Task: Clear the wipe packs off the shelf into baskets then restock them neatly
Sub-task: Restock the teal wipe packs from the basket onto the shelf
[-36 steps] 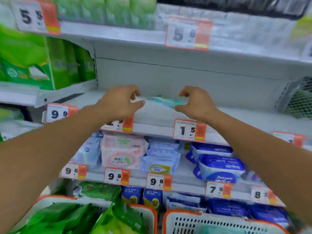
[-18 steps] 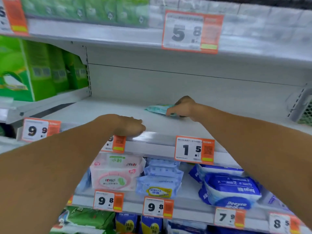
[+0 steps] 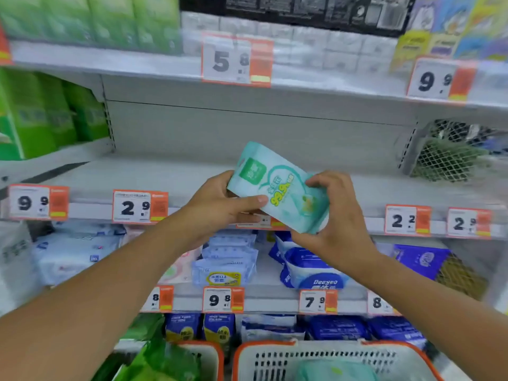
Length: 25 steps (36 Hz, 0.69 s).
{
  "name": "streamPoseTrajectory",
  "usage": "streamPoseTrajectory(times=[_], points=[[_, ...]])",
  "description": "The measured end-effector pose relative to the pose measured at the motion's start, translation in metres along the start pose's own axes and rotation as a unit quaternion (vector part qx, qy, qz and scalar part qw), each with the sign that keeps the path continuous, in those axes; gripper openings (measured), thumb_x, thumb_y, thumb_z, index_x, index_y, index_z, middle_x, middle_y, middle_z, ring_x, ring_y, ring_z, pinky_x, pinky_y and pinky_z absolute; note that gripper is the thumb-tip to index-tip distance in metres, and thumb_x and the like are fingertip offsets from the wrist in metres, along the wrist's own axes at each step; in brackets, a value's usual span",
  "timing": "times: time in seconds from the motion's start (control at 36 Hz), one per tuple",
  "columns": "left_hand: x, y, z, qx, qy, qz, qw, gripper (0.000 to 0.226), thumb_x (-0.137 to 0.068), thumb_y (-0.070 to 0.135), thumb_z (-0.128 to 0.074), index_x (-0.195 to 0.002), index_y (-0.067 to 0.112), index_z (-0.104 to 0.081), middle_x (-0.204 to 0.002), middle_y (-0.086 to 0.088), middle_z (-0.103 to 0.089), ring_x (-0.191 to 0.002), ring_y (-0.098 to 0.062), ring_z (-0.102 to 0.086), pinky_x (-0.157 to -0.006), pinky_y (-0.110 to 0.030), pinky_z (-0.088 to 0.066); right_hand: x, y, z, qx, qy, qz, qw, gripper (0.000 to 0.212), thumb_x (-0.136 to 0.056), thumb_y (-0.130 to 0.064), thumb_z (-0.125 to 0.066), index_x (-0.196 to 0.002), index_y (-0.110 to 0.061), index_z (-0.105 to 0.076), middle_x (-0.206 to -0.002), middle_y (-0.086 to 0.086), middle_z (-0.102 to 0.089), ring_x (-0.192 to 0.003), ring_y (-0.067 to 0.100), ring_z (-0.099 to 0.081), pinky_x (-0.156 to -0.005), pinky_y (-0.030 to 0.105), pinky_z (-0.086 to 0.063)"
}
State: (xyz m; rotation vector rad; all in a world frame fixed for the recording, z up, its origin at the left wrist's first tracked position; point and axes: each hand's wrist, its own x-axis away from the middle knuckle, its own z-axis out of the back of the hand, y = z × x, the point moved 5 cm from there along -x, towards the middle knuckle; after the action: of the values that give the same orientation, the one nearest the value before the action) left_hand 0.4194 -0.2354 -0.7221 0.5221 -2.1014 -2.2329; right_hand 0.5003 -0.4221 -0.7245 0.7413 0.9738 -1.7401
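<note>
Both hands, the left hand (image 3: 220, 204) and right hand (image 3: 334, 215), curl their fingers around a pale teal plastic wipe pack (image 3: 280, 188), held above the bare grey metal shelf (image 3: 137, 174). Clearing looks nearly done; the white orange-rimmed basket (image 3: 324, 358) below the shelf holds packs, and restocking remains.

Store shelving with price tags and stocked goods

Green boxes (image 3: 41, 116) fill the left bay; white tissue rolls (image 3: 302, 42) sit on the top shelf above a 5.8 tag (image 3: 237, 60). A wire basket (image 3: 450, 152) hangs at right. Blue packs (image 3: 313, 270) lie on the lower shelf over a 9.8 tag (image 3: 223, 300).
</note>
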Motion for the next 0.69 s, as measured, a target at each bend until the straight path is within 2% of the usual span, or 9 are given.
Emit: streamPoseTrajectory(times=[0.08, 0.14, 0.22, 0.31, 0.39, 0.47, 0.58, 0.64, 0.69], points=[[0.009, -0.006, -0.011, 0.005, 0.005, 0.018, 1.0, 0.037, -0.082, 0.0, -0.073, -0.116, 0.008, -0.062, -0.103, -0.01, -0.076, -0.085, -0.025, -0.074, -0.072, -0.033, -0.062, 0.009, -0.001, 0.006, -0.008, -0.073, -0.012, 0.997, 0.102, -0.056, -0.038, -0.093, -0.138, -0.014, -0.039, -0.131, 0.002, -0.039, -0.121, 0.001, -0.04, -0.097, 0.007, -0.037], [0.019, -0.014, -0.019, -0.033, -0.015, 0.038, 0.999, 0.041, -0.08, 0.0, -0.075, -0.118, 0.008, -0.061, -0.104, -0.011, -0.076, -0.085, -0.025, -0.073, -0.073, -0.034, -0.06, 0.016, -0.003, 0.007, -0.044, -0.163, -0.077, 0.983, 0.115, -0.053, -0.052, -0.094, -0.146, -0.024, -0.033, -0.135, -0.004, -0.041, -0.123, 0.005, -0.046, -0.1, 0.014, -0.042], [0.033, -0.039, -0.037, -0.128, -0.064, 0.074, 0.987, 0.043, -0.077, -0.002, -0.078, -0.116, 0.008, -0.063, -0.1, -0.005, -0.075, -0.084, -0.018, -0.07, -0.066, -0.028, -0.061, 0.041, 0.008, -0.004, -0.142, -0.321, -0.223, 0.91, 0.073, -0.072, -0.046, -0.085, -0.134, -0.027, -0.051, -0.121, -0.007, -0.067, -0.107, 0.009, -0.067, -0.092, 0.034, -0.057], [0.05, -0.087, -0.059, -0.201, -0.113, 0.125, 0.965, 0.035, -0.077, -0.003, -0.079, -0.103, 0.015, -0.064, -0.085, 0.006, -0.075, -0.068, -0.007, -0.067, -0.055, -0.023, -0.055, 0.091, 0.026, -0.027, -0.178, -0.44, -0.318, 0.821, 0.027, -0.086, -0.023, -0.077, -0.112, -0.02, -0.07, -0.101, -0.006, -0.076, -0.088, 0.01, -0.071, -0.071, 0.027, -0.057], [0.065, -0.143, -0.073, -0.232, -0.127, 0.187, 0.946, 0.04, -0.074, 0.002, -0.083, -0.099, 0.019, -0.059, -0.086, 0.003, -0.073, -0.075, -0.014, -0.07, -0.062, -0.033, -0.06, 0.145, 0.044, -0.048, -0.183, -0.515, -0.404, 0.734, 0.028, -0.083, -0.02, -0.08, -0.11, -0.019, -0.072, -0.101, 0.0, -0.077, -0.093, 0.02, -0.073, -0.076, 0.037, -0.061], [0.081, -0.188, -0.084, -0.212, -0.131, 0.237, 0.939, 0.044, -0.072, -0.001, -0.084, -0.1, 0.019, -0.057, -0.091, -0.005, -0.071, -0.081, -0.022, -0.068, -0.066, -0.034, -0.06, 0.184, 0.054, -0.066, -0.166, -0.546, -0.45, 0.687, 0.045, -0.076, -0.017, -0.085, -0.119, -0.017, -0.069, -0.111, 0.006, -0.075, -0.107, 0.031, -0.07, -0.079, 0.041, -0.062], [0.098, -0.23, -0.089, -0.188, -0.133, 0.283, 0.931, 0.056, -0.071, -0.002, -0.084, -0.112, 0.022, -0.056, -0.105, -0.008, -0.07, -0.092, -0.022, -0.069, -0.067, -0.034, -0.059, 0.223, 0.054, -0.085, -0.162, -0.567, -0.457, 0.666, 0.046, -0.076, -0.015, -0.087, -0.119, -0.017, -0.068, -0.111, 0.008, -0.075, -0.103, 0.031, -0.071, -0.075, 0.042, -0.062], [0.105, -0.243, -0.09, -0.191, -0.123, 0.299, 0.927, 0.052, -0.077, 0.0, -0.08, -0.115, 0.022, -0.052, -0.113, -0.009, -0.067, -0.1, -0.024, -0.067, -0.073, -0.037, -0.059, 0.232, 0.059, -0.091, -0.135, -0.567, -0.452, 0.676, 0.042, -0.075, -0.017, -0.087, -0.113, -0.015, -0.069, -0.104, 0.009, -0.075, -0.091, 0.028, -0.074, -0.075, 0.043, -0.063], [0.111, -0.254, -0.09, -0.219, -0.116, 0.315, 0.916, 0.062, -0.083, 0.008, -0.077, -0.135, 0.019, -0.044, -0.12, -0.01, -0.064, -0.104, -0.026, -0.065, -0.08, -0.039, -0.057, 0.239, 0.07, -0.094, -0.064, -0.583, -0.439, 0.68, 0.037, -0.079, -0.024, -0.086, -0.107, -0.008, -0.066, -0.096, 0.012, -0.073, -0.078, 0.027, -0.074, -0.068, 0.04, -0.064]])
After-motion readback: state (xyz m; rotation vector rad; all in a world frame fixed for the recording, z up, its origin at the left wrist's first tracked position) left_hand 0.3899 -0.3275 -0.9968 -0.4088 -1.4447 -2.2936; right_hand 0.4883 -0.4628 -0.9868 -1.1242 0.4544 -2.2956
